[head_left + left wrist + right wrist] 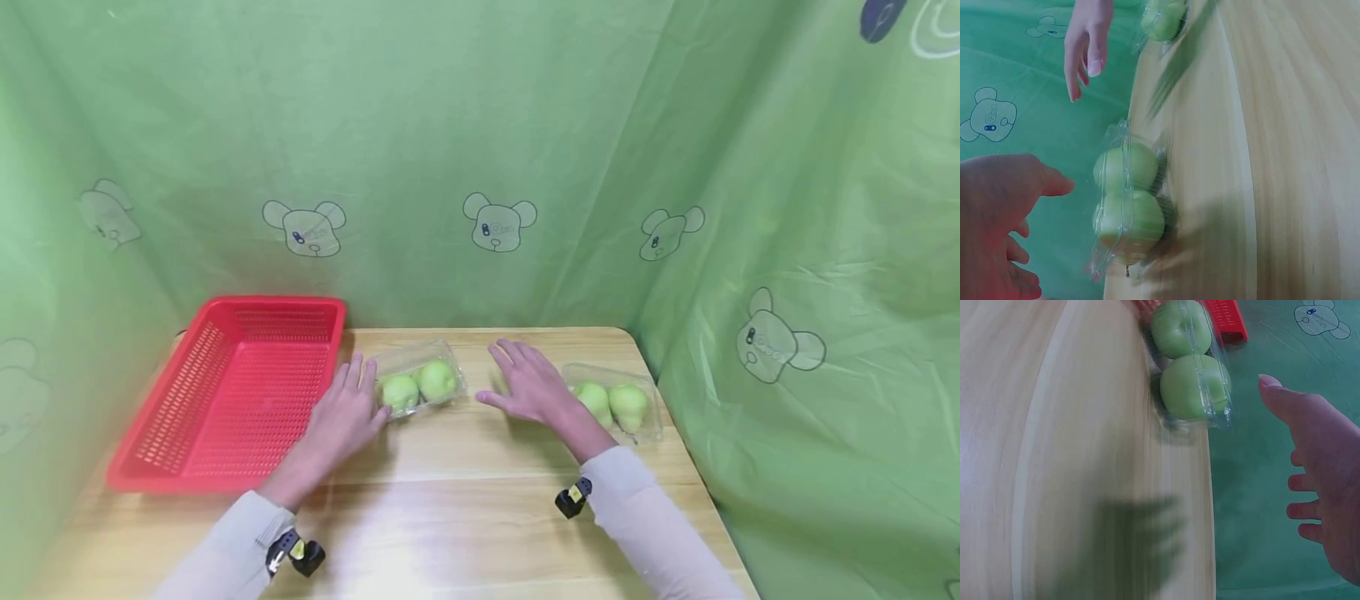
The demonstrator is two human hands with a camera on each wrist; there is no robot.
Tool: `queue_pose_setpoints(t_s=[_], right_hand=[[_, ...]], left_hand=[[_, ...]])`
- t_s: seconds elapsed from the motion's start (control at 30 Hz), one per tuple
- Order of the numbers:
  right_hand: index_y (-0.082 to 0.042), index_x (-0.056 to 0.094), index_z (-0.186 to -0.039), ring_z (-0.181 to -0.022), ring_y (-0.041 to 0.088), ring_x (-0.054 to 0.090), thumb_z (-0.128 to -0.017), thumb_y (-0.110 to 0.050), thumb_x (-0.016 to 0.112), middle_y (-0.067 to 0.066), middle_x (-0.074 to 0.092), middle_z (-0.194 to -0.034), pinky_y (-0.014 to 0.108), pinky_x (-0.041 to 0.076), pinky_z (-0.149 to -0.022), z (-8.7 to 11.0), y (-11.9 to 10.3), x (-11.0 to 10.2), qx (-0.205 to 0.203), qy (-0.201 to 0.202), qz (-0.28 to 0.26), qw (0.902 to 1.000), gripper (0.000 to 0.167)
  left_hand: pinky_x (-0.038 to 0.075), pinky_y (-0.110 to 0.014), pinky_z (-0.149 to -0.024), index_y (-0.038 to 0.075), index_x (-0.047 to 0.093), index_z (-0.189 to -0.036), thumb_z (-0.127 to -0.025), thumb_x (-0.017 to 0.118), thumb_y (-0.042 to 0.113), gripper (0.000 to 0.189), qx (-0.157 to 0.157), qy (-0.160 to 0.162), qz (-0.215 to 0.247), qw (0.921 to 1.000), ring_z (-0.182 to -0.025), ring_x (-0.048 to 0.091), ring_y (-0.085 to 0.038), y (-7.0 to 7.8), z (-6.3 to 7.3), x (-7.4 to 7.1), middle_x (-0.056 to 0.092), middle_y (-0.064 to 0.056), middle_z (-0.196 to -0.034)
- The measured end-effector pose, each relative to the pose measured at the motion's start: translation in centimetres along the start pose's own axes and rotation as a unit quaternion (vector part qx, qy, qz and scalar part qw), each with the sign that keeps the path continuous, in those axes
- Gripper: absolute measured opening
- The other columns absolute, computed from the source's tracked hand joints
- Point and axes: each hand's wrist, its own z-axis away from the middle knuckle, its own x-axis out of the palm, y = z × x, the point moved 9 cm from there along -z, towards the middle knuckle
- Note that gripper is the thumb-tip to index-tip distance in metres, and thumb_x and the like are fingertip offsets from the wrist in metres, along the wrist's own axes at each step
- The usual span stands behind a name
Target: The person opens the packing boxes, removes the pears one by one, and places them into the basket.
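My left hand [341, 417] hovers at the left end of a clear plastic box [408, 358], its fingers stretched out and overlapping the box's edge in the head view. Two green apples [437, 381] lie inside that box. On the other side, my right hand [532, 387] is held above the table, fingers extended and nothing in its grasp. It is apart from the middle box, as the right wrist view shows. A second clear box [650, 421] with two green fruits [628, 404] sits to the right, partly hidden behind my right wrist.
A red plastic basket [262, 400] with slotted sides stands on the left of the wooden table [450, 517]. Green curtains [480, 125] with printed bear heads hang behind the table and along both sides. The table's right edge runs close to the second box.
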Motion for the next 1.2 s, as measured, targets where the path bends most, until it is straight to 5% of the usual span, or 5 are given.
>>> queue_pose_setpoints(t_s=[0.17, 0.97, 1.2], right_hand=[[-0.007, 0.033, -0.161, -0.152, 0.043, 0.037, -0.094, -0.076, 0.05, 0.021, 0.034, -0.167, 0.058, 0.032, -0.129, -0.2, -0.2, 0.4, 0.005, -0.003, 0.0, 1.0, 0.098], [-0.004, 0.034, -0.16, -0.146, 0.043, 0.047, -0.095, -0.07, 0.056, 0.024, 0.044, -0.16, 0.056, 0.04, -0.124, -0.3, -1.2, 2.3, 0.023, -0.025, -0.019, 0.9992, 0.095], [-0.002, 0.034, -0.159, -0.149, 0.044, 0.043, -0.095, -0.061, 0.064, 0.026, 0.041, -0.161, 0.055, 0.035, -0.128, -0.5, -1.4, 2.9, 0.03, -0.025, -0.053, 0.9978, 0.092]], left_hand=[[0.022, -0.056, -0.131, -0.007, 0.025, -0.159, -0.1, 0.066, 0.035, 0.084, -0.008, -0.003, 0.02, 0.9998, -0.155, 0.025, -0.05, 0.1, 0.1, 0.4, 0.016, -0.032, -0.168], [0.04, -0.062, -0.121, -0.009, 0.034, -0.156, -0.099, 0.063, 0.018, 0.069, -0.033, 0.037, 0.083, 0.9953, -0.145, 0.043, -0.053, 0.0, 0.0, 1.7, 0.037, -0.035, -0.16], [0.053, -0.057, -0.11, -0.012, 0.041, -0.151, -0.097, 0.064, 0.012, 0.063, -0.04, 0.051, 0.093, 0.9936, -0.134, 0.056, -0.05, -0.2, 0.2, 1.6, 0.05, -0.034, -0.15]])
